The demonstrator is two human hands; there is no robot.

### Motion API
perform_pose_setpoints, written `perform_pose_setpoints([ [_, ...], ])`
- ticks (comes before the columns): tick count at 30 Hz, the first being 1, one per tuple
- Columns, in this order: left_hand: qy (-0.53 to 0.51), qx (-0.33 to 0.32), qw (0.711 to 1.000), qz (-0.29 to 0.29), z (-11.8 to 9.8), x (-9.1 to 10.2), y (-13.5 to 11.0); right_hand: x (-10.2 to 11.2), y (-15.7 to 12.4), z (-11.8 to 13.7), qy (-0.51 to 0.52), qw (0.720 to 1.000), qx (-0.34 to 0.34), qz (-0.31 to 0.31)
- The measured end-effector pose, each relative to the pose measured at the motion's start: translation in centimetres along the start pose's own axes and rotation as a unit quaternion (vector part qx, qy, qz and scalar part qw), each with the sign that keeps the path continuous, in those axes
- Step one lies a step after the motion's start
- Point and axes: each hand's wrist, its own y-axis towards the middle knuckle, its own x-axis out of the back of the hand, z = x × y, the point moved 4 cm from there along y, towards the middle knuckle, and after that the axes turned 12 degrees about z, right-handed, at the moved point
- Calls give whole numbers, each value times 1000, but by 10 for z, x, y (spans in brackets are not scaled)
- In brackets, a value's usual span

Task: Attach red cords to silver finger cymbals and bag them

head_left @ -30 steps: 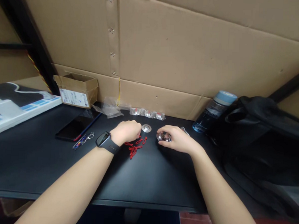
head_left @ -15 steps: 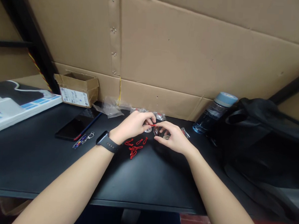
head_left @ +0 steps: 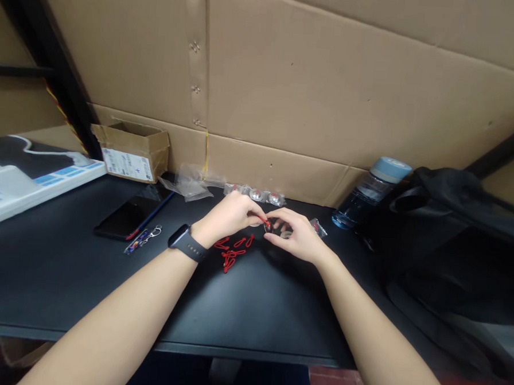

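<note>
My left hand (head_left: 234, 214), with a dark watch on its wrist, pinches a short red cord (head_left: 263, 220) between thumb and fingertips. Against the cord's right end is a small clear round piece (head_left: 268, 228), held between the thumb and fingers of my right hand (head_left: 296, 235). Whether the cord passes through the piece is too small to tell. Several red cord loops (head_left: 229, 257) lie in a loose pile on the black table below my left hand. Another pale round piece (head_left: 286, 235) shows partly under my right palm.
Behind my hands lie several small wrapped packets (head_left: 255, 195) and clear plastic bags (head_left: 191, 184). Another packet (head_left: 318, 227) is right of my right hand. To the left are a phone (head_left: 133, 213), keychain (head_left: 142, 239), carton (head_left: 132, 151) and power strip (head_left: 46, 190); right, a bottle (head_left: 369, 192) and black bag (head_left: 456, 249).
My left hand has shifted slightly right, bringing the red cord against the clear piece. The left fingers have drawn down, uncovering the packets behind. My right hand has stayed nearly still.
</note>
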Motion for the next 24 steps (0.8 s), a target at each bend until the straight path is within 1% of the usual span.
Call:
perform_pose_setpoints([
  [4, 39, 46, 998, -20, 6, 3, -1, 7, -2, 1, -19, 999, -2, -32],
  [7, 75, 80, 994, -13, 12, 1, -2, 13, -4, 3, -28, 998, -2, -60],
  [10, 82, 72, 994, 10, 14, -5, -1, 12, -3, 6, -30, 998, -1, -57],
  [15, 28, 50, 998, 22, 11, -6, 0, 3, -1, 7, -30, 999, 12, -26],
  [20, -5, 45, 999, 4, 7, -2, 1, 5, -1, 3, -45, 999, -3, -27],
  [24, -82, 52, 995, -22, 6, -2, 2, 6, -1, 3, -46, 999, -3, -28],
])
